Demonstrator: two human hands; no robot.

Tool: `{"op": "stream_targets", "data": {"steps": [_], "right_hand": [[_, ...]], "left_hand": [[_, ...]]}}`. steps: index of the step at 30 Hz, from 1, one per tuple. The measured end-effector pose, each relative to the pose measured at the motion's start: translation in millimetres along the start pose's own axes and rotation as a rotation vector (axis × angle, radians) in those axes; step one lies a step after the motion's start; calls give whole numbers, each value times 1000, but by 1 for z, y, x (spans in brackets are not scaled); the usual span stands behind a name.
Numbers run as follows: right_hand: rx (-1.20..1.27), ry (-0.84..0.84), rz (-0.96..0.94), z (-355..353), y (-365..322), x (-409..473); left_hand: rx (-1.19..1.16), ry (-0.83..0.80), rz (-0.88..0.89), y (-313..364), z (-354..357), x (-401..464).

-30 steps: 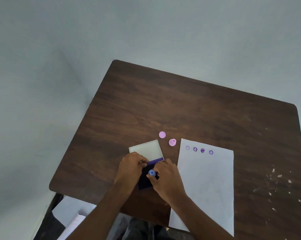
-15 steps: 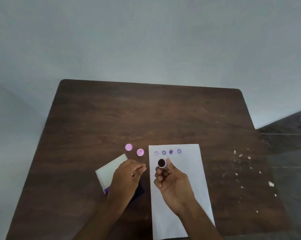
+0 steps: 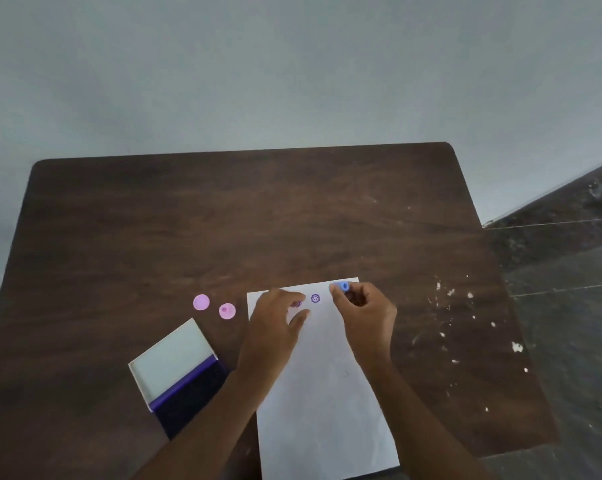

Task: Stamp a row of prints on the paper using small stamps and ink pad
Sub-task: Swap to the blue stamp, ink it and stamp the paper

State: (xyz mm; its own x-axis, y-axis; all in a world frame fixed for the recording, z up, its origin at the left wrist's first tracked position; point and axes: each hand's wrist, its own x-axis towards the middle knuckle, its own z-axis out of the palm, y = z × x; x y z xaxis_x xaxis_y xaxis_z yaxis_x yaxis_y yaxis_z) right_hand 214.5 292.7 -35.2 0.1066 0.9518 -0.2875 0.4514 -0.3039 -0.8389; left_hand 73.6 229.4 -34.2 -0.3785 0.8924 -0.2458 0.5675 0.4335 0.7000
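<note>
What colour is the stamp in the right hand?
Blue stamp, pinched in the right hand; head view.

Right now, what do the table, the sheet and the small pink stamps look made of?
Table: dark wood or wood-look laminate, grain streaks visible. Sheet: thin white matte paper. Pink stamps: probably moulded plastic, smooth and uniformly coloured.

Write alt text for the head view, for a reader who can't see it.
A right hand holds a small blue plastic stamp down at the far right corner of a white paper sheet, beside purple round prints, while the left hand lies flat on the sheet. On the dark wooden table to the left sit two pink round stamps and an open ink pad case.
</note>
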Motion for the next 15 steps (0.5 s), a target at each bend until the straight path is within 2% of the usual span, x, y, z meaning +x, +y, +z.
{"op": "stream_targets", "data": {"steps": [5, 9, 15], "right_hand": [[-221, -82, -164, 7, 16, 10], [-289, -235, -76, 10, 29, 18], [-309, -178, -124, 11, 36, 20]], "left_hand": [[48, -19, -32, 0, 10, 17], [78, -5, 82, 4, 19, 24], [91, 18, 105, 9, 24, 27]]}}
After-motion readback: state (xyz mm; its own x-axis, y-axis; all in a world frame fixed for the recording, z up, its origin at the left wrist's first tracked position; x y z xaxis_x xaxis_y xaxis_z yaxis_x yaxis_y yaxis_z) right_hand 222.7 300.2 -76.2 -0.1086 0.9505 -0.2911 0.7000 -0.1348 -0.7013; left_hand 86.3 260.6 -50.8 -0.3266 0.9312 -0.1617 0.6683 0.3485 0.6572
